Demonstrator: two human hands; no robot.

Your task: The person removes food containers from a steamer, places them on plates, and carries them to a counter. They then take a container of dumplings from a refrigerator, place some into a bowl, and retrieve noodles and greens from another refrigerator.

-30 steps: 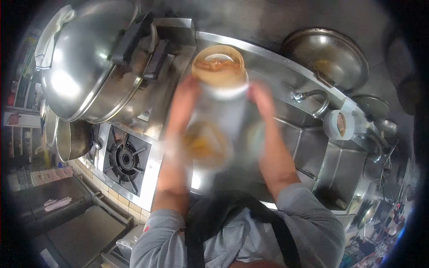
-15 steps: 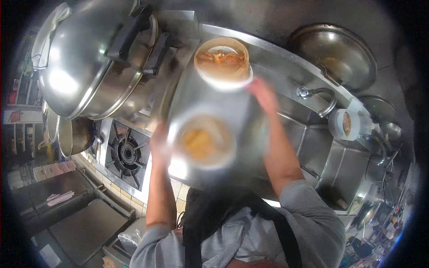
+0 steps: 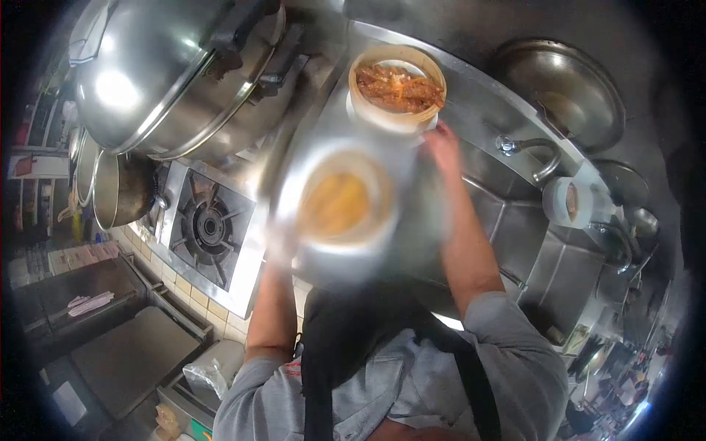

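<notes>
Up close, hands [image 3: 441, 143] at steamer baskets [image 3: 397, 88].

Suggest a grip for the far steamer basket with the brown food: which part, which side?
Probably the outer side wall of the bamboo steamer basket, low under the rim, coming from its right, where the right hand already sits. It is round, upright and open-topped with food inside, so the top is out; the blurred nearer basket crowds the near-left side.

Steamer basket [image 3: 397, 87]: pale bamboo or wood, matt wall.
Blurred basket [image 3: 342, 204]: same pale wood look, finish unclear.
Big lid [image 3: 165, 70]: polished metal, glossy, bright glare spots.
Bench [image 3: 478, 110]: brushed steel, dull sheen.
Burner [image 3: 207, 229]: dark rough metal.
Sleeves [image 3: 515, 353]: grey cloth, matt.
</notes>
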